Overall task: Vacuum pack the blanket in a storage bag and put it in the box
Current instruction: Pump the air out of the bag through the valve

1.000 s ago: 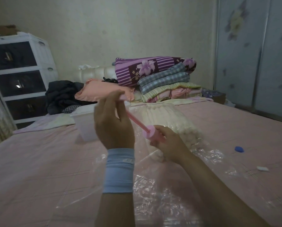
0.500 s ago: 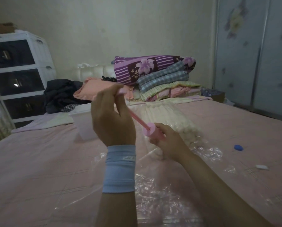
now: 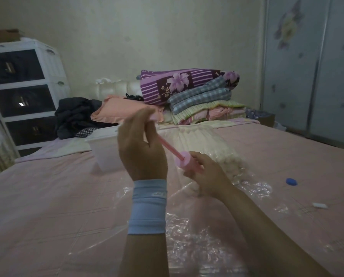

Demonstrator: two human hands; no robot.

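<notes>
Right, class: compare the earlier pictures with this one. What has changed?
Very little. The left hand, gripping the handle of the pump, lifted slightly, then sank back; the rod stays pulled out. The right hand keeps holding the pump's body. Blanket, bag, box and bed are unmoved.

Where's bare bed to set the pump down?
Bare sheet left of the storage bag, in front of the white box; far right, past the blue cap and white clip. Crowded: bag fills the middle, folded bedding and dark clothes at the head.

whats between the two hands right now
Head view: the pump's pink rod spans the gap, from the left hand to the barrel the right hand holds.
</notes>
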